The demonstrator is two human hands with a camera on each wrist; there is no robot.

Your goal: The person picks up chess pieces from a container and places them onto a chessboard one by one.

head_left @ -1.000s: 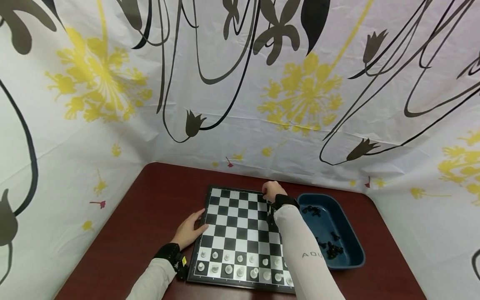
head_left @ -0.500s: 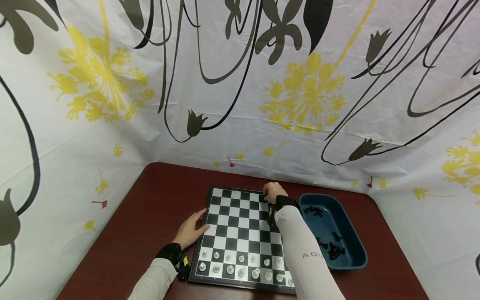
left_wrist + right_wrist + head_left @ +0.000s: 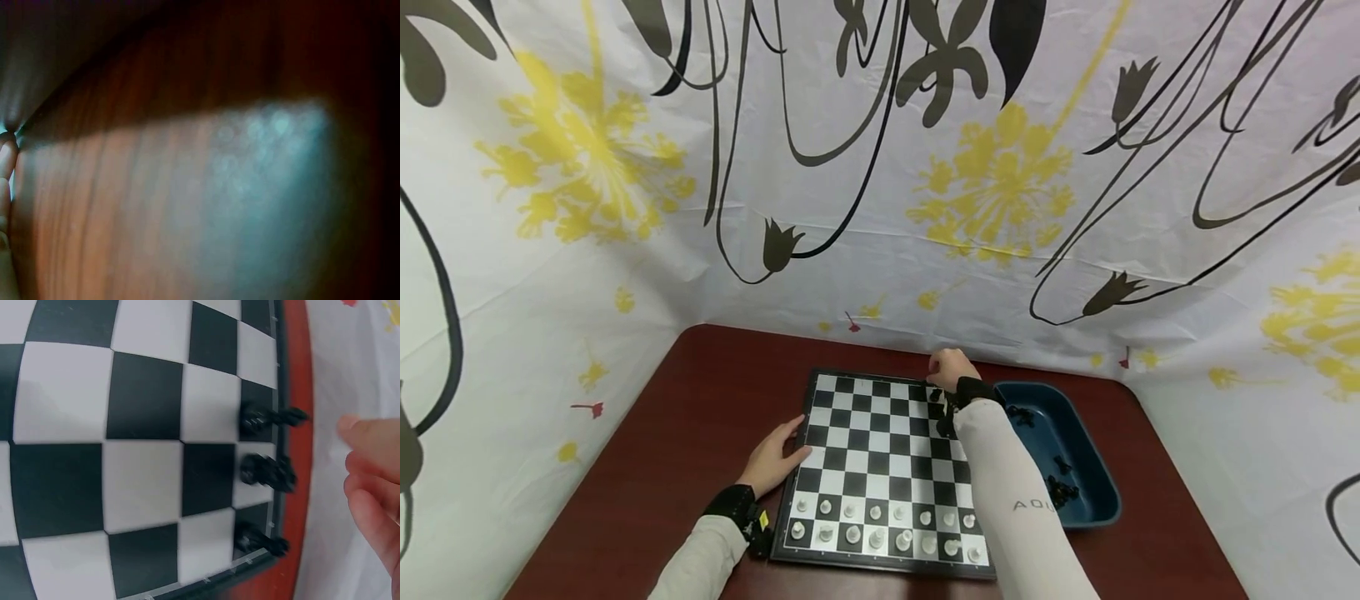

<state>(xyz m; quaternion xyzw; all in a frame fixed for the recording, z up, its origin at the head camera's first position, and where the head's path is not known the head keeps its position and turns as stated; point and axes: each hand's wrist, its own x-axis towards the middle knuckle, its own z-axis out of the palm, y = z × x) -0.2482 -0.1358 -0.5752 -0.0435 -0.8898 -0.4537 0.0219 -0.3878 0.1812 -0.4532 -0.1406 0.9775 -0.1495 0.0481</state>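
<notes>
Two hands: well apart, with black wristbands (image 3: 735,505) and pale sleeves (image 3: 1015,492) behind them.
Chessboard (image 3: 868,437): flat on the reddish-brown table (image 3: 647,475) in front of me; my right sleeve and the gear at that wrist cover part of its right side.
Left hand (image 3: 769,461): fingers spread, resting at the board's left edge, thumb reaching over the rim.
Right hand (image 3: 951,369): at the far edge, toward the right corner, fingers loosely bent; I see nothing between them, though the right wrist view cuts the hand off.
Black chess pieces (image 3: 269,473): three stand side by side on the far row, one in the corner, near my right fingers with a gap showing; too blurred for me to name each.
White pawns (image 3: 875,512): eight, in the second row from me.
Larger white pieces (image 3: 876,538): eight, in the nearest row, their tops hard to make out.
Blue tub (image 3: 1078,454): right of the board, its near left part behind my sleeve; more black pieces lie inside, too jumbled to count.
Left wrist view: smeared wood grain and glare, only slivers of my fingers at the edge.
Patterned cloth (image 3: 880,208): beyond the table, cut off at the top.
</notes>
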